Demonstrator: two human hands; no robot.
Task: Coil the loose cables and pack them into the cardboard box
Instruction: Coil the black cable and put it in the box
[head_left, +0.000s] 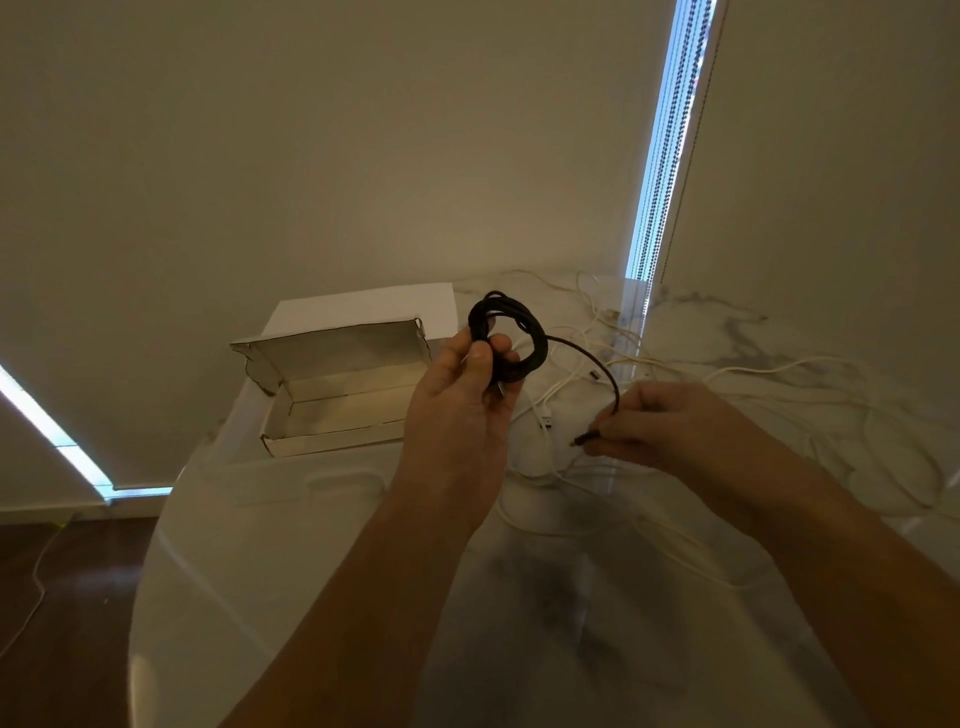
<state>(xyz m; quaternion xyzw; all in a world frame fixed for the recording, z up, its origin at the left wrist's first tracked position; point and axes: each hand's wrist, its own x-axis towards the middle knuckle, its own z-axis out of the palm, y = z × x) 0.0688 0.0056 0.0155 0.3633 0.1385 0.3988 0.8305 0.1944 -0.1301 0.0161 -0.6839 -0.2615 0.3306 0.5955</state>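
Note:
My left hand (460, 400) holds a coiled black cable (535, 332) up above the table, thumb and fingers pinching the loops together. One free end of that cable arcs down to my right hand (660, 426), which pinches it just behind the plug. The open cardboard box (332, 410) sits on the table left of my left hand, lid flap raised; its inside looks empty. Several loose white cables (737, 371) lie tangled on the table behind and beside my hands.
The table (322, 571) is white marble with a rounded left edge. A wall stands close behind it, and blinds with bead cords (660, 171) hang at the back right. Dark wood floor (67, 582) with a thin white cord lies to the left.

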